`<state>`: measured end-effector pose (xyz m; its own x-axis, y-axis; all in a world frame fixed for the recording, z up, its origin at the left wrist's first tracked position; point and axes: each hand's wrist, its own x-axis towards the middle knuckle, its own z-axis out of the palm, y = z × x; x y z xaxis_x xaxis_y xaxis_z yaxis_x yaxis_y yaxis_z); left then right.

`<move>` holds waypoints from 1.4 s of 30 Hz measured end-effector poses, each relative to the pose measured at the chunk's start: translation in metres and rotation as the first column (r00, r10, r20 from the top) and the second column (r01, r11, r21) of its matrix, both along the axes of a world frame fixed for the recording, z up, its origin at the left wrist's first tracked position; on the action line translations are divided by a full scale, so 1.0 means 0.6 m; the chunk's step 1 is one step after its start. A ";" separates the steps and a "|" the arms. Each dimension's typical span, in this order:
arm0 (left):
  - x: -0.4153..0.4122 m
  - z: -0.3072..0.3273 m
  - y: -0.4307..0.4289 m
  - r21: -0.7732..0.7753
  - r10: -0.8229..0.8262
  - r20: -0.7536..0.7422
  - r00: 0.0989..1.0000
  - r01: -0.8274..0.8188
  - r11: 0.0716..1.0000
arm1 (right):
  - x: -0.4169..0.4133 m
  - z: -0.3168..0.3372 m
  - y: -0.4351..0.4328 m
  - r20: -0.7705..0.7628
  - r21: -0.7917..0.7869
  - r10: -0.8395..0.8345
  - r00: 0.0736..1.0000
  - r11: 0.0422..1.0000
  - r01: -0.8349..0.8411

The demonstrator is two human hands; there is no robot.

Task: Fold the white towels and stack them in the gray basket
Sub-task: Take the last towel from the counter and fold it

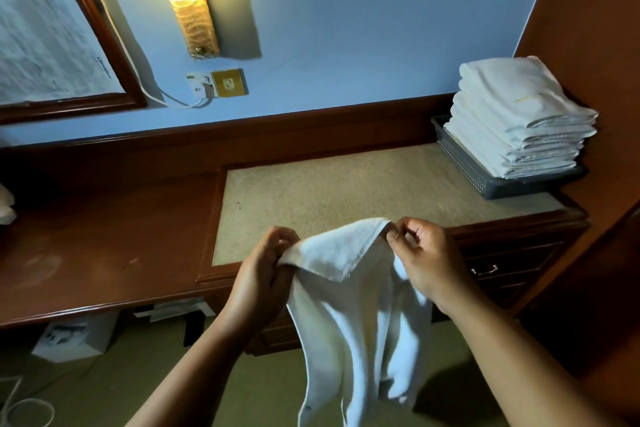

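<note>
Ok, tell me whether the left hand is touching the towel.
Touching. The head view shows the left hand pinching one upper corner of the towel in curled fingers. The right hand pinches the other corner.

We see one white towel (353,305) unfolded, hanging limp at lower centre. Folded towels (519,114) sit stacked in the gray basket (464,163), mid right, well above its rim.
</note>
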<state>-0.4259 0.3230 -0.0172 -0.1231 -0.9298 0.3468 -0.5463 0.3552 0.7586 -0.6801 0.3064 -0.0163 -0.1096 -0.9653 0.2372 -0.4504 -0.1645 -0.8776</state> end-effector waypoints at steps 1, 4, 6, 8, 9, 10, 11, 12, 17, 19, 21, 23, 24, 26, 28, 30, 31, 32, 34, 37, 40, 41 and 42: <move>-0.006 0.009 -0.003 0.040 0.016 -0.099 0.995 -0.013 0.999 | -0.004 0.002 -0.003 0.005 0.047 0.030 1.000 0.998 -0.030; -0.022 0.026 -0.017 0.186 0.136 -0.360 0.923 -0.071 0.980 | -0.021 0.000 -0.009 0.073 0.234 0.061 0.995 0.969 -0.077; -0.024 0.025 -0.025 0.319 0.270 -0.475 0.837 -0.122 0.940 | -0.033 0.000 -0.012 0.157 0.297 -0.005 0.988 0.954 -0.043; -0.018 0.020 -0.032 0.404 0.358 -0.530 0.769 -0.143 0.904 | -0.046 0.002 -0.010 0.238 0.303 -0.080 0.968 0.953 0.005; -0.013 0.018 -0.036 0.425 0.389 -0.539 0.747 -0.158 0.891 | -0.054 0.004 -0.009 0.248 0.291 -0.097 0.964 0.956 0.022; -0.007 0.018 -0.039 0.429 0.412 -0.538 0.735 -0.183 0.885 | -0.061 0.005 -0.007 0.237 0.285 -0.104 0.966 0.958 0.033; -0.002 0.017 -0.043 0.429 0.430 -0.535 0.727 -0.205 0.880 | -0.068 0.005 -0.005 0.216 0.281 -0.105 0.971 0.959 0.041; 0.002 0.018 -0.045 0.430 0.444 -0.524 0.727 -0.224 0.875 | -0.076 0.002 -0.005 0.195 0.282 -0.117 0.974 0.957 0.059; -0.008 0.025 -0.050 0.412 0.426 -0.498 0.755 -0.227 0.883 | -0.090 -0.019 0.001 0.212 0.299 -0.171 0.962 0.949 0.103; -0.022 0.029 -0.048 0.388 0.387 -0.482 0.786 -0.205 0.899 | -0.082 -0.021 0.008 0.261 0.327 -0.163 0.952 0.942 0.072; -0.035 0.031 -0.043 0.368 0.329 -0.471 0.818 -0.156 0.916 | -0.068 -0.018 0.013 0.352 0.377 -0.152 0.924 0.926 0.008; -0.042 0.029 -0.039 0.357 0.269 -0.469 0.841 -0.098 0.929 | -0.052 -0.012 0.015 0.440 0.412 -0.152 0.885 0.910 -0.048; -0.045 0.027 -0.038 0.346 0.234 -0.462 0.855 -0.069 0.936 | -0.044 -0.007 0.015 0.473 0.422 -0.150 0.868 0.904 -0.074; -0.047 0.024 -0.034 0.338 0.176 -0.446 0.878 -0.016 0.941 | -0.023 0.006 0.016 0.564 0.419 -0.125 0.816 0.895 -0.153; -0.047 0.022 -0.027 0.364 0.142 -0.452 0.881 0.037 0.931 | -0.005 0.014 0.016 0.690 0.382 -0.096 0.717 0.890 -0.248; -0.043 0.022 -0.017 0.381 0.121 -0.462 0.879 0.073 0.922 | 0.016 0.028 0.016 0.793 0.333 -0.081 0.604 0.888 -0.318; -0.039 0.023 -0.014 0.376 0.119 -0.468 0.876 0.076 0.923 | 0.028 0.036 0.013 0.815 0.316 -0.074 0.574 0.888 -0.335; -0.036 0.023 -0.011 0.355 0.107 -0.466 0.878 0.075 0.932 | 0.040 0.044 0.013 0.827 0.308 -0.073 0.557 0.888 -0.340; -0.029 0.026 -0.004 0.301 0.082 -0.467 0.881 0.071 0.951 | 0.065 0.057 0.011 0.822 0.297 -0.054 0.566 0.890 -0.347; -0.016 0.031 -0.001 0.271 0.081 -0.485 0.871 0.062 0.961 | 0.099 0.072 0.002 0.786 0.261 0.030 0.618 0.889 -0.376; 0.001 0.041 -0.002 0.239 0.065 -0.475 0.877 0.058 0.969 | 0.127 0.074 -0.011 0.756 0.236 0.116 0.644 0.870 -0.433; 0.010 0.044 -0.004 0.234 0.064 -0.483 0.873 0.058 0.970 | 0.137 0.075 -0.013 0.737 0.235 0.145 0.660 0.861 -0.451; 0.020 0.046 -0.008 0.230 0.064 -0.492 0.868 0.058 0.971 | 0.150 0.076 -0.015 0.708 0.231 0.177 0.684 0.857 -0.460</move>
<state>-0.4136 0.3184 0.0107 0.0098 -0.9904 0.1376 -0.0794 0.1364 0.9875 -0.5903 0.2972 0.0294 0.2349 -0.9616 -0.1420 0.2642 0.2037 -0.9427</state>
